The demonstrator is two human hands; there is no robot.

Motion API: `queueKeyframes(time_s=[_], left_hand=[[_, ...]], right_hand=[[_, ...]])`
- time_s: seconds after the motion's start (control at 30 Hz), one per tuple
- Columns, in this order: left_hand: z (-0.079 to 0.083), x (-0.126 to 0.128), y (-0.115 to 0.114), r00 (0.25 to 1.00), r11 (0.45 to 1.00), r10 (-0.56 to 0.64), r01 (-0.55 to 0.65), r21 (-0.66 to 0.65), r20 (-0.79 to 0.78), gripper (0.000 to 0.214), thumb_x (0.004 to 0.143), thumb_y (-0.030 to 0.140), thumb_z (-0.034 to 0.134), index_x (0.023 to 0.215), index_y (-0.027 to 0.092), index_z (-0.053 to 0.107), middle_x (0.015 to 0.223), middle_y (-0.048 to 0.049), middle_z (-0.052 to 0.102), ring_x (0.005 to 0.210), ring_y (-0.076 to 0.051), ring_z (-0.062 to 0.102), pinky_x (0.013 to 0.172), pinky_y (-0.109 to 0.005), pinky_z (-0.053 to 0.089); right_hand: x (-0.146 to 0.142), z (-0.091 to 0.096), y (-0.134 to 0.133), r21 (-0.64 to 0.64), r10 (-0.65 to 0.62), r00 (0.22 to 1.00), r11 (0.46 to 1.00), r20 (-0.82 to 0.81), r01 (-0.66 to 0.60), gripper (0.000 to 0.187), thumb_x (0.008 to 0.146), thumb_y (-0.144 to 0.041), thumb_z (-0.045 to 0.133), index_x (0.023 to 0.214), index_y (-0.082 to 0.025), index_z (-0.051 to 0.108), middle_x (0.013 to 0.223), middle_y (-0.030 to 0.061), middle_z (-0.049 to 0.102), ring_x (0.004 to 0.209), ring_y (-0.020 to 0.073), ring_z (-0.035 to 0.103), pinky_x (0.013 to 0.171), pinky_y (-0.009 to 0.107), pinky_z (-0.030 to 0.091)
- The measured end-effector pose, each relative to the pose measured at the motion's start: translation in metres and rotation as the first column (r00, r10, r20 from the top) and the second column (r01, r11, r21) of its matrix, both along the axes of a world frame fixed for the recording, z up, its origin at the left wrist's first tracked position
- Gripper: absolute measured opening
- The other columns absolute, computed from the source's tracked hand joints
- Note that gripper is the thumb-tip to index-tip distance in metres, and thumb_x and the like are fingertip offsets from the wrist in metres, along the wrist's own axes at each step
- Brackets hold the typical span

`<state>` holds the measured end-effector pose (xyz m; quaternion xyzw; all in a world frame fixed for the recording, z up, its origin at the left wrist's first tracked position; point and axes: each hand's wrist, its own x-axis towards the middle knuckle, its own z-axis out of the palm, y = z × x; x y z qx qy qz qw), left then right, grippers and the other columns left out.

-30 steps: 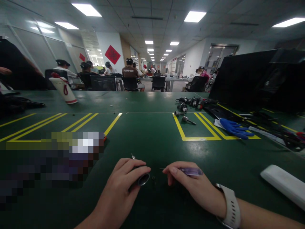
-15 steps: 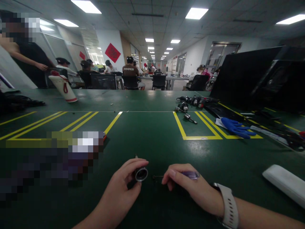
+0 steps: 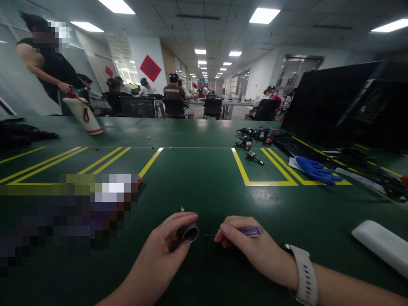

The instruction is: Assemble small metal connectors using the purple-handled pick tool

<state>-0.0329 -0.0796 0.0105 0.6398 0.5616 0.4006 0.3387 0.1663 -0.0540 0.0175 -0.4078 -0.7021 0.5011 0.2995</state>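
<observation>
My left hand (image 3: 162,250) is closed around a dark cylindrical metal part (image 3: 190,233). The part's round, ring-shaped opening faces toward me and to the right, and a thin pointed tip shows above my fingers. My right hand (image 3: 244,238), with a watch on its wrist, grips a screwdriver (image 3: 251,230) with a translucent purple handle. Its dark shaft points left toward the metal part, with a small gap between them. A small dark piece shows at the shaft's end, too small to make out.
A white elongated case (image 3: 381,244) lies at the right. Farther off are metal tool parts (image 3: 255,157), a blue glove (image 3: 315,170), and a large black box-like object (image 3: 331,97). A tilted-looking cup (image 3: 83,114) stands back left, near a standing person (image 3: 52,68). A blurred-out object covers the left.
The metal part has turned slightly in my left hand. My right hand and the screwdriver have shifted a little left. The standing person at the left has moved right, toward the cup.
</observation>
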Motion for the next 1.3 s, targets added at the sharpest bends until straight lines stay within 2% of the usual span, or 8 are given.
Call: queueKeyframes(time_s=[0.2,0.3,0.43,0.57,0.7,0.77,0.87,1.3], left_hand=[[-0.001,0.0,0.0,1.0,1.0,-0.005,0.006,-0.024,0.029,0.04,0.065,0.006,0.053,0.098,0.025,0.068,0.111,-0.0034,0.066,0.11,-0.023,0.057,0.091,-0.036,0.049],[-0.001,0.001,0.0,0.999,1.0,-0.008,0.009,-0.029,0.048,0.041,0.064,0.007,0.054,0.097,0.025,0.068,0.111,-0.003,0.066,0.112,-0.024,0.055,0.093,-0.038,0.046],[0.001,0.002,-0.001,0.993,0.994,0.017,-0.005,-0.108,0.116,0.037,0.064,0.011,0.057,0.096,0.024,0.069,0.112,-0.0036,0.066,0.109,-0.024,0.058,0.095,-0.04,0.045],[0.009,0.006,-0.004,0.969,0.977,0.103,-0.056,-0.206,0.225,0.034,0.065,0.016,0.06,0.097,0.023,0.07,0.11,-0.004,0.067,0.102,-0.024,0.062,0.097,-0.039,0.043],[0.021,0.011,-0.009,0.939,0.951,0.198,-0.114,-0.287,0.283,0.033,0.063,0.017,0.062,0.095,0.021,0.07,0.106,-0.0055,0.07,0.097,-0.024,0.064,0.095,-0.04,0.044],[0.023,0.013,-0.011,0.928,0.95,0.212,-0.123,-0.285,0.307,0.033,0.062,0.017,0.063,0.094,0.02,0.071,0.104,-0.0058,0.07,0.097,-0.024,0.064,0.094,-0.039,0.045],[0.02,0.015,-0.012,0.921,0.958,0.197,-0.109,-0.265,0.335,0.035,0.061,0.015,0.062,0.094,0.02,0.071,0.106,-0.0064,0.069,0.096,-0.024,0.064,0.092,-0.039,0.047],[0.009,0.014,-0.014,0.961,0.99,0.132,-0.115,-0.083,0.245,0.03,0.061,0.019,0.062,0.089,0.021,0.071,0.105,-0.006,0.069,0.096,-0.022,0.064,0.09,-0.035,0.05]], right_hand=[[-0.003,0.013,0.001,0.085,-0.061,0.968,0.996,0.245,0.041,0.036,0.087,-0.029,0.042,0.06,-0.018,0.064,0.056,-0.0006,0.054,0.054,0.0121,0.052,0.055,0.026,0.039],[-0.005,0.016,0.006,0.0,-0.09,0.952,0.996,0.292,0.095,0.037,0.086,-0.03,0.042,0.059,-0.018,0.063,0.05,-0.0013,0.051,0.048,0.0117,0.049,0.05,0.025,0.036],[-0.006,0.006,0.011,-0.18,-0.12,0.991,0.975,0.053,0.128,0.036,0.085,-0.032,0.044,0.059,-0.016,0.063,0.052,-0.0004,0.053,0.051,0.0117,0.05,0.051,0.024,0.038],[-0.001,-0.006,0.006,-0.274,-0.21,0.931,0.953,-0.297,0.127,0.034,0.085,-0.035,0.048,0.062,-0.014,0.063,0.056,0.0004,0.055,0.056,0.0116,0.052,0.056,0.024,0.04],[0.004,0.002,-0.008,0.027,-0.02,0.943,0.999,-0.331,0.031,0.033,0.089,-0.031,0.042,0.071,-0.015,0.066,0.065,0.0026,0.059,0.065,0.013,0.056,0.062,0.026,0.044],[0.003,0.009,-0.016,0.246,0.092,0.973,0.969,-0.21,-0.039,0.029,0.089,-0.023,0.042,0.077,-0.015,0.066,0.07,0.0041,0.062,0.068,0.013,0.057,0.064,0.025,0.044],[-0.003,0.013,-0.025,0.475,0.127,0.988,0.877,-0.09,-0.07,0.019,0.083,-0.012,0.045,0.087,-0.013,0.064,0.073,0.0053,0.063,0.069,0.013,0.058,0.064,0.024,0.045],[-0.014,-0.007,-0.033,0.758,0.024,0.996,0.648,0.081,-0.078,0.02,0.073,-0.001,0.043,0.082,-0.015,0.053,0.072,0.005,0.061,0.067,0.0144,0.053,0.059,0.025,0.044]])
